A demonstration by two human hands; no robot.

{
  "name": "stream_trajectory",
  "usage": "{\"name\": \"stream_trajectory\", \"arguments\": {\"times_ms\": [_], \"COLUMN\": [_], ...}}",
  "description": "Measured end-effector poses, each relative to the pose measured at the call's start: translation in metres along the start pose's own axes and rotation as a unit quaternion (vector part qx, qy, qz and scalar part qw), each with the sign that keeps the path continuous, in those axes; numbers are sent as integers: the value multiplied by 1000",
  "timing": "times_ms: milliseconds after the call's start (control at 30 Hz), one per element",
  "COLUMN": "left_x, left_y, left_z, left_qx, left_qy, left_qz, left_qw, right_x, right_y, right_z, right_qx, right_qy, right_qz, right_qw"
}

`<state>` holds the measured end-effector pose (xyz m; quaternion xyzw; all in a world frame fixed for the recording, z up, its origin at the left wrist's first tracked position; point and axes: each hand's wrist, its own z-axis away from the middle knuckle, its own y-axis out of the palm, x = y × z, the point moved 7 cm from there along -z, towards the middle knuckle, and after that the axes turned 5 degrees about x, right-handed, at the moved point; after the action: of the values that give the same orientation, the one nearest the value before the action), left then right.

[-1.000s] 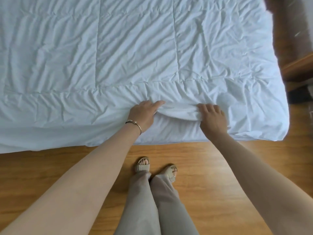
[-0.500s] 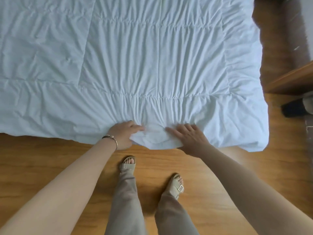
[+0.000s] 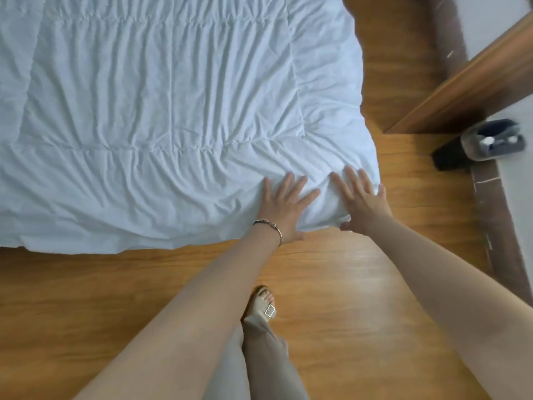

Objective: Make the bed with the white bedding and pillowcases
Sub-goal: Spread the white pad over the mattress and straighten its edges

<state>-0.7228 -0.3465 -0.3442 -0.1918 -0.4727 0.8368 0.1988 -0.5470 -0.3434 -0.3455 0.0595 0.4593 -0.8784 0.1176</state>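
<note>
A white quilted duvet [image 3: 161, 111] covers the bed and fills the upper left of the head view, with many fine wrinkles running towards its near edge. My left hand [image 3: 284, 207], with a bracelet on the wrist, lies flat with spread fingers on the duvet near its front right corner. My right hand [image 3: 362, 197] presses flat on that same corner, fingers straight, thumb at the duvet's edge. No pillows or pillowcases are in view.
Wooden floor [image 3: 331, 284] runs along the bed's near side and right side. A wooden furniture edge [image 3: 467, 79] juts in at the upper right, with a dark object [image 3: 487, 142] below it. My foot in a sandal [image 3: 264, 306] stands near the bed.
Both hands have let go of the bunched duvet edge and now lie flat with spread fingers, further right at the corner. The view has shifted to the right along the bed.
</note>
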Motion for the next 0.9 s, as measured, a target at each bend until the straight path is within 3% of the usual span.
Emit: {"name": "stream_trajectory", "arguments": {"times_ms": [100,167,233,300,367,400,467,533,567,600,633,667,700,733,833,900], "left_x": [-6,-5,10,14,-3,-14,-33,-48,-52,-54,-49,-38,-31,-29,-57,-73], "left_y": [-7,-21,-41,-58,-65,-58,-32,-12,-13,-22,-41,-63,-74,-76,-53,-63], "left_z": [-18,-24,-31,-33,-27,-26,-29,-29,-33,-42,-56,-60,-60,-64,-93,-111], "left_qx": [-36,-80,-49,11,40,69,185,334,346,284,135,-43,-156,-178,23,54], "left_qy": [-2,23,20,29,75,93,95,83,71,63,33,-17,-62,-94,-44,-52], "left_qz": [-39,4,166,301,276,253,218,235,250,266,272,269,229,188,122,158], "left_qw": [999,997,985,953,957,960,953,909,901,919,952,962,959,961,991,985], "right_x": [2,-2,-13,-25,-33,-37,-41,-48,-53,-57,-62,-66,-68,-69,-77,-95], "right_y": [-2,-18,-44,-72,-80,-67,-33,-2,5,6,0,-8,-13,-11,-1,-13], "right_z": [-11,-16,-18,-10,10,18,26,22,19,16,9,4,0,-1,-7,-22], "right_qx": [-16,-29,-8,-59,-129,-99,47,208,262,270,219,138,71,62,174,164], "right_qy": [-31,-62,-81,-98,-129,-132,-99,-75,-66,-58,-49,-38,-42,-73,-155,-186], "right_qz": [-46,-119,-125,-53,-8,-1,17,59,57,28,-19,-78,-130,-163,-167,-99], "right_qw": [998,991,989,992,983,986,994,973,961,961,974,987,988,982,958,964]}}
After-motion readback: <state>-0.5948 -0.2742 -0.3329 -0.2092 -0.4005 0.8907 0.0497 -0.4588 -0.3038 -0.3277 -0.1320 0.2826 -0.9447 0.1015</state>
